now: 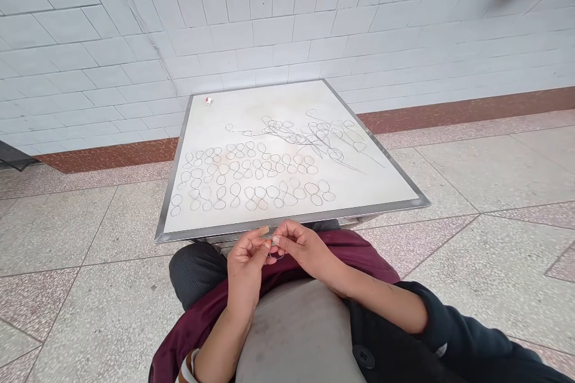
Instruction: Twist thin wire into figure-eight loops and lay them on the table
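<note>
Evidently the work in hand is fine wire-shaping: the left hand [245, 264] and right hand [309, 252] meet over the lap, just off the table's near edge, with a wire [277, 258] between them. Each grip is narrow, thumb closed against fingers on the wire, whose small curve shows under the fingertips; its ends are hidden. To do this well, I would steady the wire with one pinch and bend with the other, in small, even presses, keeping the curve flat and round and the ends away from the skin. A tan wrap [263, 231] sits on a left finger. The table [377, 182] has a pale top and a grey metal rim. Wire eights [235, 195] lie in uneven rows on its near left part, and a tangle [311, 139] of looped wires with long tails lies farther back to the right. A small red-and-white item [209, 101] sits near the far left corner. Beyond are a white tiled wall [274, 30], a red-brown skirting [155, 152] and a speckled floor [121, 287].
</note>
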### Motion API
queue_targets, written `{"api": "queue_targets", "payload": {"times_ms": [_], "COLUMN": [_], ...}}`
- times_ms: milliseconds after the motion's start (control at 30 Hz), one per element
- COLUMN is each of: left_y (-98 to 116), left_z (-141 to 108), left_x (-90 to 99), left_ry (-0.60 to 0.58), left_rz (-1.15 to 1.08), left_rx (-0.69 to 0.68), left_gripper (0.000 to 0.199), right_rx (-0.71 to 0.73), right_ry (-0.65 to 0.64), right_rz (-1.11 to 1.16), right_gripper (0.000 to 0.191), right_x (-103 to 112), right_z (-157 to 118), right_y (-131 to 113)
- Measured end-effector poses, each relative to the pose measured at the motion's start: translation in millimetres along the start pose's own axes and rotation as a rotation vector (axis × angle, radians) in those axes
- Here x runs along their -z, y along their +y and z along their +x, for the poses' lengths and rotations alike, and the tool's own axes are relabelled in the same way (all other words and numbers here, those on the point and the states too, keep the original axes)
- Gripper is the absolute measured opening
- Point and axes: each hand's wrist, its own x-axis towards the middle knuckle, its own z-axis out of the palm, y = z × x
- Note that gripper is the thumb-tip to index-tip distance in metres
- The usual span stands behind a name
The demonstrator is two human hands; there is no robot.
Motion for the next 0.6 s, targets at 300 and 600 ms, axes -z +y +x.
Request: {"api": "queue_targets", "payload": {"times_ms": [300,600], "left_y": [-7.4,-1.7], "left_z": [2.9,4.0], "left_x": [4.5,9.4], "left_ry": [-0.053,-0.115], "left_rz": [0.015,0.001], "left_rx": [-0.079,0.02], "left_gripper": [0.028,0.041], "right_rx": [0.045,0.046], "right_ry": [0.0,-0.038], "right_rz": [-0.011,-0.067], "right_gripper": [0.029,0.025], "right_x": [-4.1,-1.5], "right_z": [0.4,0.5], "right_y": [4.1,5.8]}}
